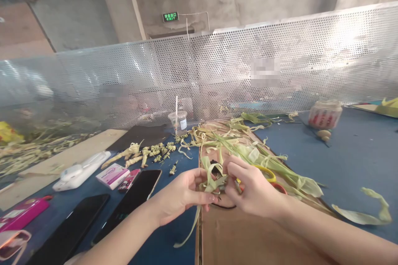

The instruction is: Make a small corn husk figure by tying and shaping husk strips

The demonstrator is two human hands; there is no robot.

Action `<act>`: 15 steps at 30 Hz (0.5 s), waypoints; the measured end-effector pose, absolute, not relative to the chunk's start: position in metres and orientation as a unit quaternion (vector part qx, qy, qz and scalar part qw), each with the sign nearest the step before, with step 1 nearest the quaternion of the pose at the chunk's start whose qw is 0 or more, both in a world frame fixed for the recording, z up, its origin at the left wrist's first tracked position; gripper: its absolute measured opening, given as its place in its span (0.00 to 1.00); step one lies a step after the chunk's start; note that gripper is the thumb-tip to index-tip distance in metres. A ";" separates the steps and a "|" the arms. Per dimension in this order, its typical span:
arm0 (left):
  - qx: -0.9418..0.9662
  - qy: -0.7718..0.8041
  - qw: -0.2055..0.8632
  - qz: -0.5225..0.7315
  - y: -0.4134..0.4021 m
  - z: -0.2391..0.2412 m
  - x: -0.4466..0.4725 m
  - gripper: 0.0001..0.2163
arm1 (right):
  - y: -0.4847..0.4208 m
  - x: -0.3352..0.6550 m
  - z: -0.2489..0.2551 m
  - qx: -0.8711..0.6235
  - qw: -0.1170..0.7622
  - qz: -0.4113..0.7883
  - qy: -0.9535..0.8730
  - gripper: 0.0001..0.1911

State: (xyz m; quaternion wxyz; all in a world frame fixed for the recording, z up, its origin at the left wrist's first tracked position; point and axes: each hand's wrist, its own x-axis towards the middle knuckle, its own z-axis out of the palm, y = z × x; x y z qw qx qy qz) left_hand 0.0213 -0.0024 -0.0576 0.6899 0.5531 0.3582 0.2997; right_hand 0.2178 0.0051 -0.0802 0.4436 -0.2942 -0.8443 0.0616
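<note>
Curling between left fingers (201, 198), pale leaf strip (210, 176), right fingers (235, 169) alongside.

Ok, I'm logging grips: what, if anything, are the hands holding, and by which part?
The left hand pinches a pale corn husk strip by the lower part of its loop. Whether the right hand grips anything cannot be told.

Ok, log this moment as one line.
left hand: holding pale green leaf strip | right hand: curled close beside it | nearby: brown cardboard, loose leaves
</note>
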 end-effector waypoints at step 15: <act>0.560 0.327 0.721 0.243 -0.004 -0.057 0.017 0.19 | 0.023 0.228 -0.080 -0.293 0.463 0.029 -0.836 0.11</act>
